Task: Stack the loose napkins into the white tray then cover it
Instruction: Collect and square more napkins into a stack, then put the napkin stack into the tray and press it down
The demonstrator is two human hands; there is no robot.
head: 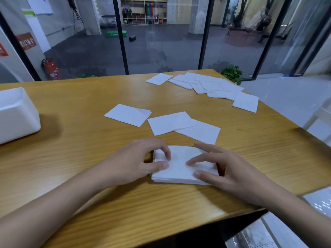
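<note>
**Two hands on a napkin stack near the table's front edge**

Both bare hands meet over a stack of white paper napkins (180, 167), which lies flat on the light wooden table (80, 158) close to the person. The left hand (139, 161) sits at the stack's left side. Its fingers are curled, and the thumb and forefinger tips come close together on the top sheet, pinching that edge. The right hand (231, 169) covers the stack's right side with looser, spread fingers. The thumb lies along the near corner, a bent forefinger touches the top sheet, and a longer finger reaches along the far edge. This hand rests on the paper and is not closed round it.

Farther back, loose white napkins are spread over the table. A pair of overlapping napkins (128, 114) lies left of centre. Another two crossed napkins (180, 125) lie just beyond the stack. A wider scatter of napkins (206, 85) covers the far right corner, with a single napkin (246, 103) at its near end.

At the left border, well apart from the stack and both hands, stands the white plastic tray (16, 113), only partly in view. Whether anything is inside it cannot be told.

Behind the table, a dark-framed glass wall (123, 51) shows a dim room. A red fire extinguisher (51, 68) stands on the floor at the left, and a green potted plant (232, 73) stands past the table's far corner.
</note>
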